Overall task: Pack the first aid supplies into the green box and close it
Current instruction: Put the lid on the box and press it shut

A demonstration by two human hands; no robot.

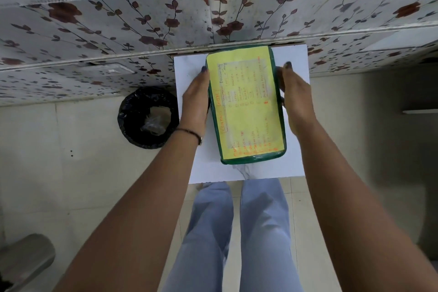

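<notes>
On a small white tabletop [294, 149] set against a flowered wall [118, 31], the green box [251, 160] lies flat with its lid on, its long side running away from the person. A yellow sheet [246, 106] with orange and dark handwriting covers nearly the whole top of the lid, leaving only a thin green border showing around the edge; the writing is too blurred to read. The far end of the box reaches the back edge of the tabletop, close to the wall, and the near end stops short of the front edge.

Both hands grip the box from its long sides. The left hand [195, 99] presses flat against the left side, fingers pointing away toward the wall, with the thumb lying along the lid's edge. A thin dark bracelet [189, 131] circles that wrist. The right hand [295, 92] clasps the right side in the same way, its fingertips curled over the far upper part of the rim. Whether the box rests on the tabletop or is raised slightly off it cannot be told from this angle.

No loose supplies show on the tabletop around the box.

On the tiled floor [71, 185] to the left of the tabletop stands a round bin [132, 121] lined with a black bag, with some crumpled clear wrapping inside. Below the tabletop's front edge, the person's legs in light blue trousers [260, 232] are visible. A grey metal object [26, 261] sits at the lower left corner, too blurred to identify.
</notes>
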